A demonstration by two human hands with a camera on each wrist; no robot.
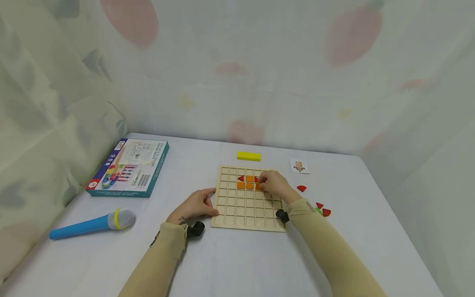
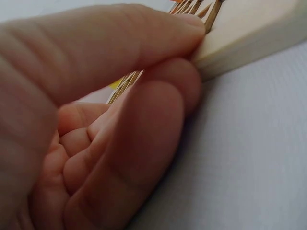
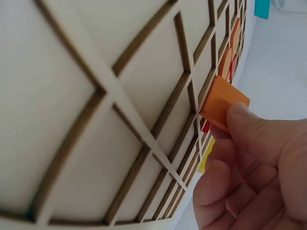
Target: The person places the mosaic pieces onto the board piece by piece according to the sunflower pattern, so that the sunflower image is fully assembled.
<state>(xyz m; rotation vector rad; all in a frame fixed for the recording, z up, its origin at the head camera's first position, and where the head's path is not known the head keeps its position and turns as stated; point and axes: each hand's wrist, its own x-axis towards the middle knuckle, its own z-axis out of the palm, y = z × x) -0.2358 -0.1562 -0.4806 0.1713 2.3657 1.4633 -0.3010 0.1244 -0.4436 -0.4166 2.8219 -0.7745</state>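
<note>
A wooden grid board [image 1: 233, 221] lies flat on the table. My left hand [image 1: 194, 205] holds the board's left edge; in the left wrist view the thumb [image 2: 120, 36] sits on its rim, the other fingers curled beside it. Over the upper right part of the grid, my right hand [image 1: 275, 185] pinches an orange square tile [image 3: 223, 100] between thumb and fingers, tilted at its cell. In the grid are another orange square [image 1: 241, 185], an orange round tile [image 1: 250, 186], an orange square above it [image 1: 250, 178] and a red triangle [image 1: 241, 178]. A second red piece [image 1: 256, 179] is partly hidden by my right hand.
Red pieces [image 1: 302, 188] and a green piece [image 1: 318, 211] lie right of the board, below a small picture card [image 1: 299, 166]. A yellow block [image 1: 249, 156] lies behind the board. On the left are a flat box [image 1: 148, 152] and a blue toy microphone [image 1: 85, 225].
</note>
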